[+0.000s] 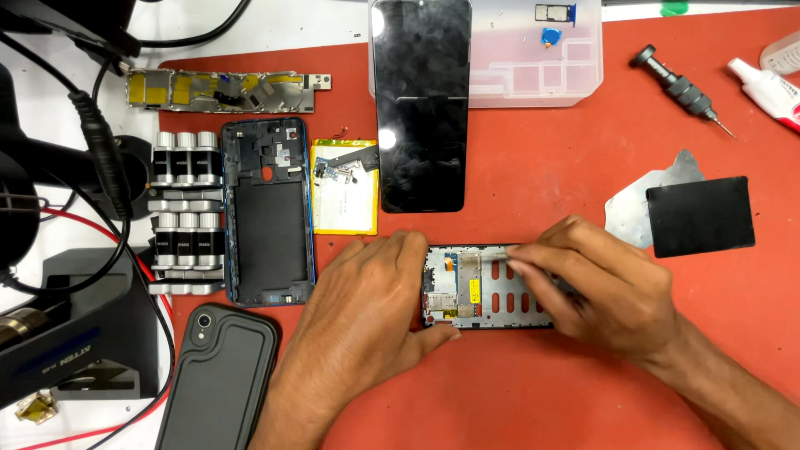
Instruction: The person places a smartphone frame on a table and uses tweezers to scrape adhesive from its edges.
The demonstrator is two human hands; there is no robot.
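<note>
While the left hand [367,312] lay flat with its fingers curled over the left end of an opened phone frame [487,287], pinning it to the red mat [542,392], the right hand [600,283] was closed around a thin tool whose tip [512,250] rested on the frame's upper edge. That frame sat near the middle of the mat's front half, its circuit board exposed. Toward the mat's left edge lay a blue-rimmed back housing [268,212], a yellow battery [344,187] just beside it, and a dark display panel [422,104] reaching the back edge. A screwdriver [682,88] lay near the back right corner.
</note>
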